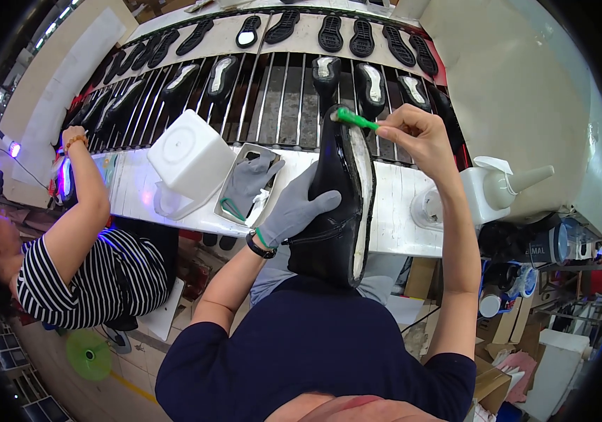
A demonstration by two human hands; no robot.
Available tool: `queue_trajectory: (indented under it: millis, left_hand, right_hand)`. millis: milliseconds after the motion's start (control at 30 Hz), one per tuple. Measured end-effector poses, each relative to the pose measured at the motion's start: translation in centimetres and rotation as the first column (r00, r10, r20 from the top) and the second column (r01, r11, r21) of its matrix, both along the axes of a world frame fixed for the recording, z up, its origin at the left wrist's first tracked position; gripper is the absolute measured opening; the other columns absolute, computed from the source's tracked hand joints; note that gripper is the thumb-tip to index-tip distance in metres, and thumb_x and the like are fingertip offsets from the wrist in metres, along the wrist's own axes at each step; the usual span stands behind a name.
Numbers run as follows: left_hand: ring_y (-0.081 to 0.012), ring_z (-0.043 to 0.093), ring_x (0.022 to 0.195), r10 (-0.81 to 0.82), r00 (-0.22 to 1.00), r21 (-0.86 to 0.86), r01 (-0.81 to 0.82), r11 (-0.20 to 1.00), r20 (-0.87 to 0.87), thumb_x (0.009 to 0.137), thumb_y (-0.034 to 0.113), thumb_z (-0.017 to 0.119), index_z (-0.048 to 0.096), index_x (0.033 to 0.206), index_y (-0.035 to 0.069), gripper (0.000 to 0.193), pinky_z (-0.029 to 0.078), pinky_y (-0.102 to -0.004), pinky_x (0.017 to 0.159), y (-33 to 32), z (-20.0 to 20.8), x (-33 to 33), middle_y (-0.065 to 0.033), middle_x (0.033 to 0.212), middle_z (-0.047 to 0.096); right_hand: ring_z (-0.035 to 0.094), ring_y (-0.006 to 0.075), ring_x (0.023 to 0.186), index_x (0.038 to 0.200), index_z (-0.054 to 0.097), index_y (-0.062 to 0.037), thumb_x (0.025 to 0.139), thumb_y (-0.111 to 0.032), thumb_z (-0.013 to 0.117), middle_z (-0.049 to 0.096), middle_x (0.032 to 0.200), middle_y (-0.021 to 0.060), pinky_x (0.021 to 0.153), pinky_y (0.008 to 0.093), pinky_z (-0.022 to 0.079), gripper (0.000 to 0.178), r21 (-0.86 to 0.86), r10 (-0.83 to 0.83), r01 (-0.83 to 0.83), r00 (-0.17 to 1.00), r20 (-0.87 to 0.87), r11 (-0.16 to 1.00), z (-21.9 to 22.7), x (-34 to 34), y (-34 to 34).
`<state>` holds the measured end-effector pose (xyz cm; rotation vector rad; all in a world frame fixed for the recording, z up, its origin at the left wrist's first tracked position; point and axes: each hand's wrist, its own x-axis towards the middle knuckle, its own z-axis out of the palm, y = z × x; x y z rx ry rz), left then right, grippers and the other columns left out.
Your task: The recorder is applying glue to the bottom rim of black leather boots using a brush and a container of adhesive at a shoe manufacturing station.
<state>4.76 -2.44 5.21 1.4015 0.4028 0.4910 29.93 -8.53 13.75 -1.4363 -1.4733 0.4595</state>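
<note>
My left hand (292, 209), in a grey glove, is wrapped around a black boot (334, 165). The boot is tilted so that its underside, with a pale strip along the middle, faces right. Bare fingers of my right hand (417, 137) pinch the handle of a small green brush (357, 119). Its head touches or lies just over the toe end of the underside; which one I cannot tell. Left of my gloved hand, a small open box (222, 204) holds a grey glove (250, 181).
Black shoes (371, 88) with pale undersides rest on metal rollers, with black soles (330, 33) on a belt behind. The white bench (406, 235) bears a white jug (185, 151), a clear cup (427, 209) and a spouted bottle (494, 188). A co-worker (97, 274) reaches in at left.
</note>
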Motion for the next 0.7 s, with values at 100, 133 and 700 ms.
queue_trajectory:
  millis: [100, 133, 700]
  left_hand:
    - [-0.0148, 0.057, 0.113, 0.015, 0.997, -0.098, -0.008, 0.995, 0.074, 0.091, 0.043, 0.070, 0.043, 0.143, -0.004, 0.075, 0.045, -0.0296, 0.100, 0.1, 0.2, 0.1, -0.0087, 0.125, 0.060]
    - [-0.0143, 0.057, 0.112, 0.016, 0.994, -0.127, -0.003, 0.992, 0.105, 0.092, 0.043, 0.070, 0.043, 0.142, -0.005, 0.074, 0.046, -0.0292, 0.099, 0.1, 0.2, 0.2, -0.0080, 0.124, 0.060]
    - [-0.0124, 0.057, 0.106, 0.202, 0.974, -0.215, -0.177, 0.960, 0.102, 0.095, 0.043, 0.062, 0.051, 0.135, -0.005, 0.064, 0.045, -0.0284, 0.096, 0.9, -1.0, 0.2, -0.0073, 0.121, 0.061]
  right_hand:
    - [0.047, 0.0061, 0.064, 0.081, 0.074, -0.0019, 0.081, -0.013, 0.081, 0.064, 0.076, -0.0008, 0.056, 0.0256, 0.033, 0.013, -0.182, 0.137, -0.127, 0.990, 0.043, 0.975, 0.8, 0.6, -1.0]
    - [0.056, 0.0075, 0.069, 0.078, 0.071, 0.0024, 0.078, -0.004, 0.081, 0.063, 0.077, 0.0025, 0.061, 0.0226, 0.042, 0.012, -0.199, 0.199, -0.193, 0.980, 0.014, 0.961, 1.0, 0.6, -1.4]
    - [0.064, 0.0146, 0.072, 0.079, 0.073, 0.0015, 0.076, -0.006, 0.081, 0.068, 0.076, 0.0069, 0.066, 0.0280, 0.049, 0.012, -0.220, 0.334, -0.310, 0.939, 0.085, 0.925, -0.5, -2.1, -6.0]
